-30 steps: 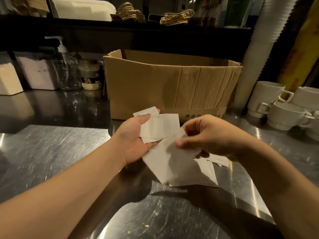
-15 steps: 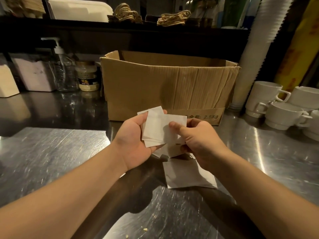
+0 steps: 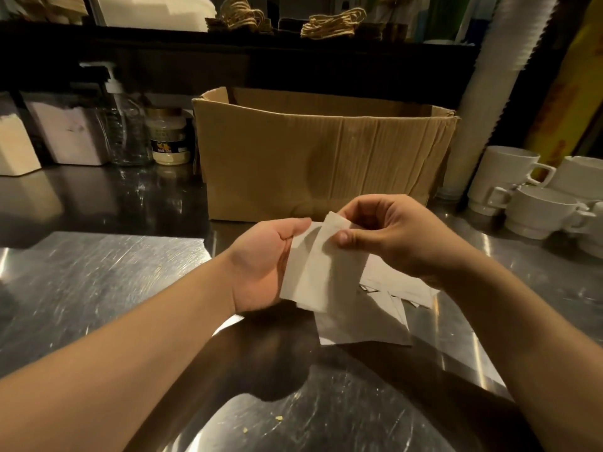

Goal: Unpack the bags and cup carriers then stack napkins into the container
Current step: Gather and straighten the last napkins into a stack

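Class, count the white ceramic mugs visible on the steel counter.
4 at the right edge: tall back mug, front mug, rear-right mug, and a partly cropped mug. More may lie outside the frame.

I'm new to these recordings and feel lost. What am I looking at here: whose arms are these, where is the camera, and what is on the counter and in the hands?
There is no machine: a person works bare-handed, and one camera on their head looks forward and down. The left hand holds a small stack of white paper napkins; the right hand pinches the top one, so each grip has paper in it. More loose white napkins lie on the scratched steel counter. Behind stands an open brown cardboard box, with white ceramic mugs to its right and a clear pump bottle to its left.
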Demonstrator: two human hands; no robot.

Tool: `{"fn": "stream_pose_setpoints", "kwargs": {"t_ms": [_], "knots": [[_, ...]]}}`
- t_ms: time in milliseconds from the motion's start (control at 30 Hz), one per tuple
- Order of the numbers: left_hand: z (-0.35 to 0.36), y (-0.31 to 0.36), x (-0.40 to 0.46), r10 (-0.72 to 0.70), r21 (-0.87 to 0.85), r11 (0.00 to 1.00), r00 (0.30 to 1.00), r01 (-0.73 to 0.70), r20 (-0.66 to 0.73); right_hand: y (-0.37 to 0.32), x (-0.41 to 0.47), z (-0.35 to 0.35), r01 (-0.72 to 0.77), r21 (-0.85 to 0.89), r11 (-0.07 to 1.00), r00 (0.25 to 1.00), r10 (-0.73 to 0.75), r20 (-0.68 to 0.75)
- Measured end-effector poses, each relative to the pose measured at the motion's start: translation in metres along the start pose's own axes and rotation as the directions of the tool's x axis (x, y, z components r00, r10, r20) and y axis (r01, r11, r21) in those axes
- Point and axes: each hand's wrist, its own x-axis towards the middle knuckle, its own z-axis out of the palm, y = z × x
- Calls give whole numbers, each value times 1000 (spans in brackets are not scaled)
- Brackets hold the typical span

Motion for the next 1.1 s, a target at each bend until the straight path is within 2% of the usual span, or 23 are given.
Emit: {"fn": "stream_pose_setpoints", "kwargs": {"t_ms": [167,300,400,467,534,600,667,734,801,901,967,1101], "knots": [[4,-4,3,-7,12,1000,996,6,85,4,0,13,23,-100,995,995,-32,-89],[7,-4,2,-19,23,1000,985,16,171,7,2,20,5,-283,959,992,-40,-118],[9,-3,-3,-1,-13,1000,962,5,272,8,1,19,-48,-140,989,996,37,-82],[9,-4,-7,7,-27,1000,945,2,327,7,0,18,-35,2,999,998,35,-58],[7,-7,-9,-12,-41,999,940,27,340,6,0,17,-6,67,998,998,10,-63],[7,-8,-8,-42,-63,996,954,63,296,6,2,15,14,122,992,992,2,-127],[8,-5,-7,-28,-136,989,982,54,185,8,4,8,10,123,992,968,21,-250],[5,0,-6,-5,-249,968,998,20,61,15,8,-5,-66,-108,992,939,25,-343],[0,4,-5,16,-321,947,999,-30,-46,22,10,-17,-198,-382,903,955,90,-281],[-4,8,-5,6,-372,926,989,-62,-150,27,10,-21,-298,-606,738,950,294,-109],[-5,10,-6,-4,-390,918,984,-68,-180,28,10,-20,-260,-658,707,954,292,-63],[-5,12,-6,-9,-397,914,974,-83,-225,27,7,-9,-46,-705,707,973,191,128]]}}
